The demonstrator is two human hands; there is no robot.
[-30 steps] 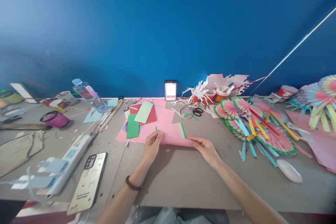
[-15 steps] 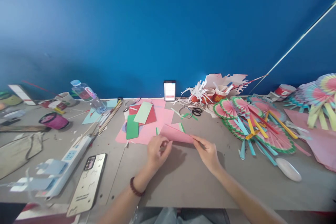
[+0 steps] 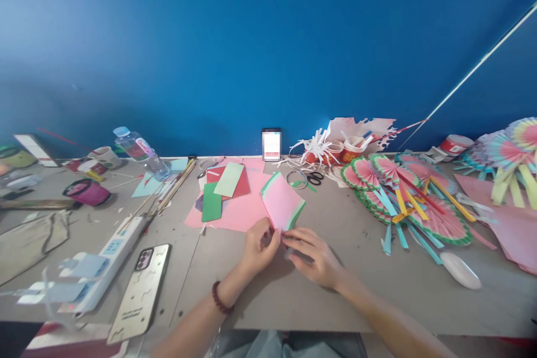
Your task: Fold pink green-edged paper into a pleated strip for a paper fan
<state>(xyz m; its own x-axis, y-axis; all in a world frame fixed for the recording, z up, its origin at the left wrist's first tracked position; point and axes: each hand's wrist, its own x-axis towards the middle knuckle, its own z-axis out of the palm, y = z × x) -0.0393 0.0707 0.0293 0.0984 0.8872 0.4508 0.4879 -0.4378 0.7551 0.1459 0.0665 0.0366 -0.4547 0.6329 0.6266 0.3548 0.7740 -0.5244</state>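
On my feed the light was moderate and diffuse. The wall (image 3: pixel 268 39) paled at the upper left and darkened toward the upper right. The screen (image 3: pixel 272 145) glowed white, coarsely pixelated. I saw soft shadows on the table (image 3: pixel 377 302) beneath the left hand (image 3: pixel 258 246) and right hand (image 3: pixel 319 260). Toward the left edge, things looked stretched and smeary.
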